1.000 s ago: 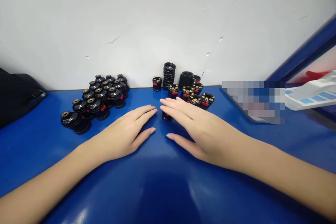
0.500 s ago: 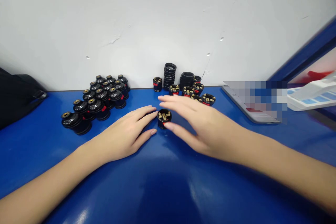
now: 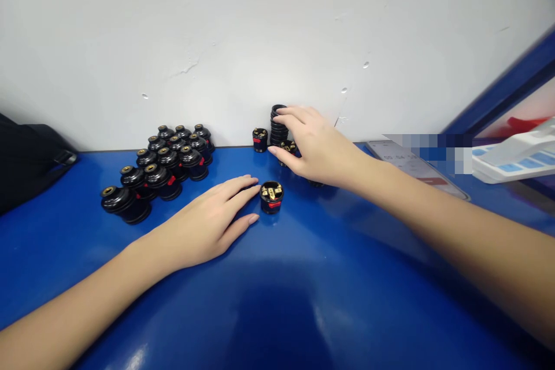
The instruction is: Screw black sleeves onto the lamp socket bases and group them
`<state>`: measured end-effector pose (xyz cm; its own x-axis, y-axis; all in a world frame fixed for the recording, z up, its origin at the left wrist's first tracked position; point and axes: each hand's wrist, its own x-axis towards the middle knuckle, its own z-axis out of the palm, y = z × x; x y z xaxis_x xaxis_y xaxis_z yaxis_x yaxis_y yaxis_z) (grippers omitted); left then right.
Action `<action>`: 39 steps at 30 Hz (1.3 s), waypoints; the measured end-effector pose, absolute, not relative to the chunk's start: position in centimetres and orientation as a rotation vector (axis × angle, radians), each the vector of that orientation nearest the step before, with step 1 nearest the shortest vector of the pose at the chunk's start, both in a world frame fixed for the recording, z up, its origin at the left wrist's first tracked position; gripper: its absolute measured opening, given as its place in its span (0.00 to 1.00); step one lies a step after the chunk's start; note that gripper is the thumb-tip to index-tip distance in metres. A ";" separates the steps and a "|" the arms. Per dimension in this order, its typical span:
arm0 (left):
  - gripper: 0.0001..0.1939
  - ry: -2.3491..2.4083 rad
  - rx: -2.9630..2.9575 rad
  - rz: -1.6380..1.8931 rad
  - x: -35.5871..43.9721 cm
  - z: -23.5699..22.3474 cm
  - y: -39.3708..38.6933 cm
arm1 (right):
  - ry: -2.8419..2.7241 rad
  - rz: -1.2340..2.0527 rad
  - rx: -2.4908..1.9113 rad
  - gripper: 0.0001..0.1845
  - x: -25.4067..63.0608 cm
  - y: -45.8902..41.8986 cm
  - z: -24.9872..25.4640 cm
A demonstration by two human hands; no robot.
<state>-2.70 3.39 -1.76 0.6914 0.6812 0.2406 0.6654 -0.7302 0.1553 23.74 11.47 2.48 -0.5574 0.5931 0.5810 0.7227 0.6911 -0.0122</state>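
Observation:
My left hand (image 3: 217,219) rests on the blue table with its fingers apart, holding nothing. Just beyond its fingertips stands a black round plug core (image 3: 272,199) with brass contacts on top and a red tab facing me. Farther back, my right hand (image 3: 310,141) reaches over a stack of black ribbed rings (image 3: 278,126), fingers spread. Its fingertips overlap the stack's upper part; I cannot tell whether they touch. Another plug core (image 3: 260,140) stands left of the stack, and one more (image 3: 288,150) shows under the right hand. That hand hides most of the parts behind it.
Several assembled black plugs (image 3: 163,176) stand in rows at the left. A black cloth item (image 3: 30,162) lies at the far left edge. At the right are a phone-like device (image 3: 429,176), partly pixelated, and a white-and-blue object (image 3: 520,156). A white wall (image 3: 243,29) closes off the back.
My right hand has left the near plug core and moved away from me to the ring stack. The plug core stays put, its red tab now uncovered. My left hand has not moved.

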 end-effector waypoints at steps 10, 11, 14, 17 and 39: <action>0.28 1.134 2.815 0.446 -2.8 -1.8 3.4 | -2.285 -0.310 -1.079 0.22 25.3 11.3 3.9; 0.28 1.135 2.815 0.446 -2.8 -1.8 3.4 | -2.279 -0.312 -1.125 0.21 25.7 11.2 4.2; 0.28 1.137 2.809 0.439 -2.8 -1.8 3.4 | -2.294 -0.272 -1.292 0.20 27.2 11.2 4.8; 0.27 1.141 2.802 0.426 -2.8 -1.8 3.4 | -2.333 -0.231 -1.340 0.17 28.4 11.4 5.0; 0.27 1.131 2.786 0.461 -2.7 -1.8 3.3 | -2.364 -0.039 -1.128 0.19 27.6 4.0 5.1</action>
<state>-2.74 3.34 -1.83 0.6783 0.6944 0.2401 0.6641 -0.7193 0.2040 27.56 4.04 5.11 -0.5207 0.7181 0.4618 0.7330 0.6533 -0.1894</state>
